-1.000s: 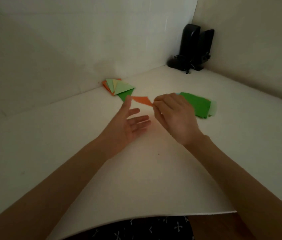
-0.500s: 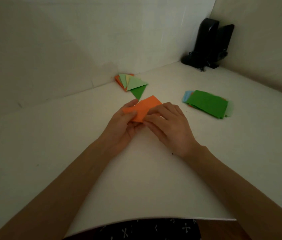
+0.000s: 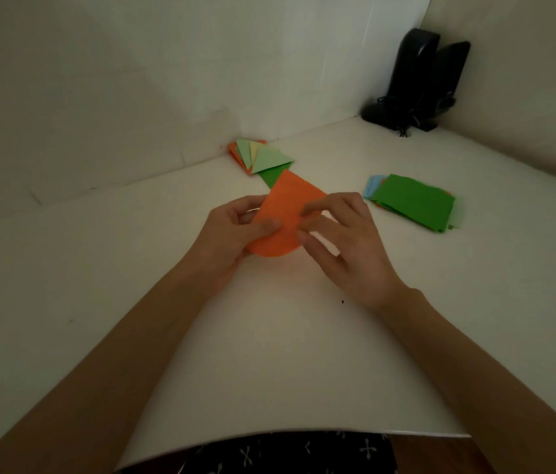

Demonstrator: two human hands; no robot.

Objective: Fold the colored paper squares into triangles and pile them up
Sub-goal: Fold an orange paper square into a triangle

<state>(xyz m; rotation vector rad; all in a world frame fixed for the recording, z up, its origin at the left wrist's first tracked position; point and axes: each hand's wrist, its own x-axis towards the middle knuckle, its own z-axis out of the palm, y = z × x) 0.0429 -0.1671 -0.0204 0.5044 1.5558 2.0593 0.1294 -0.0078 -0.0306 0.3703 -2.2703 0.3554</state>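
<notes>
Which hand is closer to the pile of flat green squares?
Right. The right hand pinches the orange paper on the side toward the green stack; the left hand grips the opposite side, farther away.

orange paper square (image 3: 281, 218) curled mid-fold, folded triangles (image 3: 261, 158) piled behind

It looked like a plain desk corner in a home or small office, set up for paper craft. A white tabletop (image 3: 269, 336) met bare white wall panels (image 3: 133, 80) on two sides. Black desktop speakers (image 3: 420, 80) with tangled cables stood in the far corner. Coloured paper lay in a flat stack (image 3: 413, 200) and a folded pile (image 3: 263, 157). The light was dim.
</notes>
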